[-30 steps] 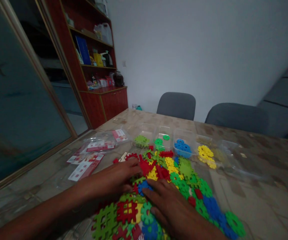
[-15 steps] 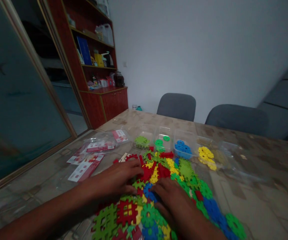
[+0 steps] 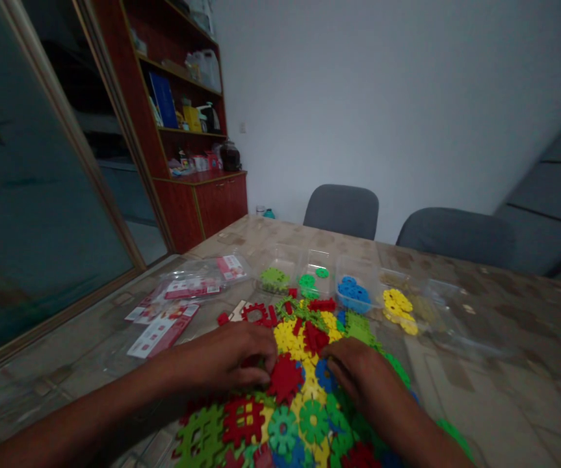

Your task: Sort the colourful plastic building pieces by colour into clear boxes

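A heap of interlocking plastic pieces covers the near table. My left hand (image 3: 244, 357) is at the heap's left side, fingers curled and thumb against the edge of a red toothed piece (image 3: 285, 379). On the other side, my right hand (image 3: 361, 367) has its fingertips closed at a blue notched disc (image 3: 326, 376), partly covered by the fingers. A further red piece (image 3: 315, 338) lies just beyond those fingertips. Nearer to me are green notched discs (image 3: 313, 421), a red square frame (image 3: 244, 420) and a light green square piece (image 3: 202, 432).
Clear plastic containers stand behind the heap, holding light green pieces (image 3: 275, 278), green discs (image 3: 308, 284), blue discs (image 3: 353, 294) and yellow discs (image 3: 400, 311). Clear packaging with printed cards (image 3: 163, 330) lies left. Two grey chairs (image 3: 341, 211) stand beyond the table (image 3: 485, 383).
My right hand has moved right, and the blue disc has shifted right with it. Red pieces have moved nearer to me, uncovering yellow ones. My left hand has curled its fingers more.
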Motion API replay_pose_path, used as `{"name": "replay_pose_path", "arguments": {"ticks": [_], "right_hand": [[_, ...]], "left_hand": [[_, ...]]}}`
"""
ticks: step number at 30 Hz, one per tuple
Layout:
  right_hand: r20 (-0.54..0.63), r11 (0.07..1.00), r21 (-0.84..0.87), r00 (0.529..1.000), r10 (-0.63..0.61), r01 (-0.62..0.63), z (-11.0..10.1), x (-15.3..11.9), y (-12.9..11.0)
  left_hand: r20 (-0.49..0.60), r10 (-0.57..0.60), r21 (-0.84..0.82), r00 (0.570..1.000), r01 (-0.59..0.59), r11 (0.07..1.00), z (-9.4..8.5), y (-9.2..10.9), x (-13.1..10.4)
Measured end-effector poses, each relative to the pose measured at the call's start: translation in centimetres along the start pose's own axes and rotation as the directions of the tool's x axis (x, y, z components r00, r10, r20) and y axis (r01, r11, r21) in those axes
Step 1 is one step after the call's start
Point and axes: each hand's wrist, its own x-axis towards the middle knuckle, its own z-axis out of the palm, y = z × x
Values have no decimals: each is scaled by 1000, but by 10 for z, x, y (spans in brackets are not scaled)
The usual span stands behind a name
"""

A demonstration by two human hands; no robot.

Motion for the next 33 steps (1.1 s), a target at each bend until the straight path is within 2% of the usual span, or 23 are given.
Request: {"name": "replay_pose_path", "arguments": {"ticks": [5,8,11,15,18,20,23,27,33], "right_hand": [[-47,1000,-18,999,8,-9,-1,1,4],[-84,998,-33,995,-61,58,0,2,4],[-156,992,-86,982,-106,93,1,3,12],[-277,979,-204,960,-34,-25,1,3,33],[-235,958,-250,968,84,-143,2,2,44],[-164,953,-251,978,128,-166,3,2,46],[-98,965,-213,986,132,-150,0,2,47],[-85,981,-137,988,129,-140,-7,3,47],[-169,988,-95,980,106,-123,-13,-1,37]], "left_hand": [[-137,-61,112,989,77,991,0,-10,4],[-214,7,191,977,35,981,-2,-18,11],[-237,89,297,967,-15,955,-6,-23,27],[-188,91,411,978,-6,912,-7,-33,51],[-183,56,446,981,32,895,-2,-40,59],[-191,46,440,980,43,897,2,-43,59],[-183,60,405,981,20,914,4,-44,56],[-174,64,314,983,-7,950,-2,-40,49],[-12,-30,246,999,32,969,-8,-14,20]]}}
